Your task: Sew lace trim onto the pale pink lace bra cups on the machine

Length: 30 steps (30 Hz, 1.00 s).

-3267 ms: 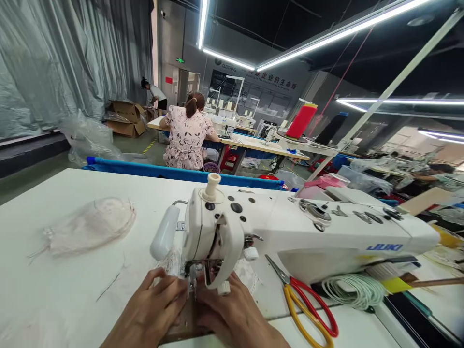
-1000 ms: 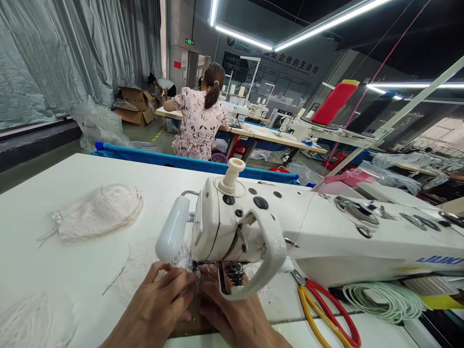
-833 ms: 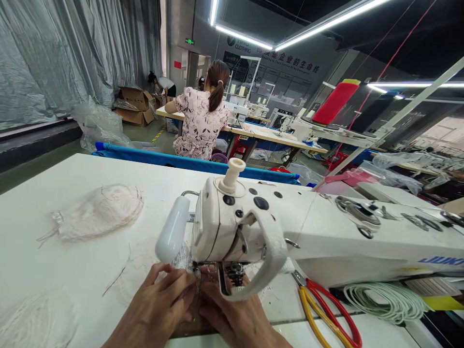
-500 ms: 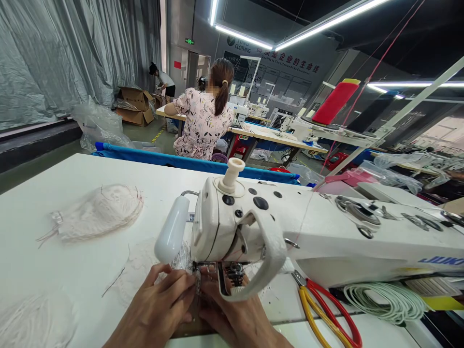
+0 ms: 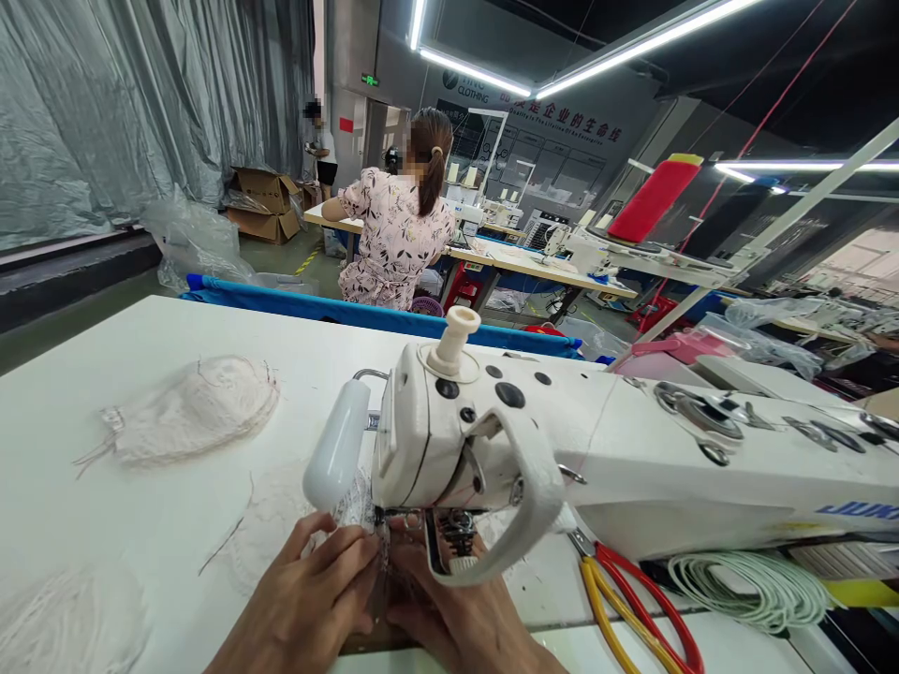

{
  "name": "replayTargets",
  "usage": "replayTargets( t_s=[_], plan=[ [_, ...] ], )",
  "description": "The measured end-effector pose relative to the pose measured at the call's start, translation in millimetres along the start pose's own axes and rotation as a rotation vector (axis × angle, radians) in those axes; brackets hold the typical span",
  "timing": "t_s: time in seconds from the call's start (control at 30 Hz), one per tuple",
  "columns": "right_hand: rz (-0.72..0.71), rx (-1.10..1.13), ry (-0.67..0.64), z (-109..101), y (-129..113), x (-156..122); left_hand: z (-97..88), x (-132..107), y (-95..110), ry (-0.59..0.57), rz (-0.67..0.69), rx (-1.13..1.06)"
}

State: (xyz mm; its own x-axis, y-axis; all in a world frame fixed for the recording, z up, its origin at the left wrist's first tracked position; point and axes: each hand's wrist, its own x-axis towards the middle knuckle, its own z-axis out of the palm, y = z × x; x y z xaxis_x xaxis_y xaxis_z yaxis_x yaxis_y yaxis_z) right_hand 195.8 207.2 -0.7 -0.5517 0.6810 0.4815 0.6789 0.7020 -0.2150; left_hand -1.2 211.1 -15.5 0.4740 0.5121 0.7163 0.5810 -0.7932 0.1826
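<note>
White lace fabric (image 5: pixel 357 498) lies below the head of a white sewing machine (image 5: pixel 596 440). My left hand (image 5: pixel 313 585) is closed, its bent fingers pinching the lace just left of the needle area. Close beside it, my right hand (image 5: pixel 464 608) reaches under the machine's curved white guard (image 5: pixel 537 496). Its fingertips are partly hidden there, gathered on the same lace. The needle itself is hidden. More of the pale lace (image 5: pixel 263 534) spreads flat on the table to the left of my left hand.
A white lace cup-shaped piece (image 5: pixel 197 412) rests on the table (image 5: pixel 56 374), another pale bundle (image 5: pixel 70 622) at near left. Scissors with red and yellow handles (image 5: pixel 639 599) and coiled pale green cord (image 5: pixel 748 585) lie right. A red thread cone (image 5: pixel 653 198) stands behind. A co-worker (image 5: pixel 397 234) sits ahead.
Both my hands keep nearly the same place on the lace. The view has shifted slightly. In the far background, a person who was bending over now stands more upright.
</note>
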Motion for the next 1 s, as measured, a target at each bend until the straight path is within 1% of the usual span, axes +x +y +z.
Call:
replayTargets(
  t_s=[0.1, 0.17, 0.27, 0.37, 0.47, 0.53, 0.63, 0.83, 1.0],
  plan=[
    [0.007, -0.018, -0.003, -0.3, 0.1, 0.4, 0.2, 0.0, 0.8, 0.047, 0.017, 0.004],
    [-0.004, -0.028, -0.008, -1.5, 0.9, 0.2, 1.3, -2.1, 1.1, 0.041, 0.020, 0.011],
    [-0.028, -0.019, -0.070, -4.0, 2.1, 0.3, 1.8, -3.9, 1.6, 0.014, -0.008, 0.009],
    [-0.036, -0.007, -0.105, -5.2, 2.3, 0.4, 1.3, -2.8, 1.7, 0.020, 0.009, 0.008],
    [-0.037, 0.003, -0.097, -4.7, 2.4, -0.5, 1.1, -2.1, 1.6, 0.022, 0.002, 0.006],
    [-0.039, -0.004, -0.087, -4.0, 2.7, -1.6, 1.2, -3.2, 1.7, -0.009, -0.017, 0.010],
    [-0.038, -0.030, -0.103, -3.4, 3.0, -2.7, 1.2, -5.8, 1.9, -0.024, -0.024, 0.002],
    [-0.028, -0.032, -0.156, -4.4, 1.4, -1.0, 0.5, -5.3, 2.6, 0.001, -0.002, 0.015],
    [-0.018, -0.024, -0.139, -3.9, 1.6, -2.9, 0.0, -1.8, 3.5, 0.037, -0.020, 0.008]
  ],
)
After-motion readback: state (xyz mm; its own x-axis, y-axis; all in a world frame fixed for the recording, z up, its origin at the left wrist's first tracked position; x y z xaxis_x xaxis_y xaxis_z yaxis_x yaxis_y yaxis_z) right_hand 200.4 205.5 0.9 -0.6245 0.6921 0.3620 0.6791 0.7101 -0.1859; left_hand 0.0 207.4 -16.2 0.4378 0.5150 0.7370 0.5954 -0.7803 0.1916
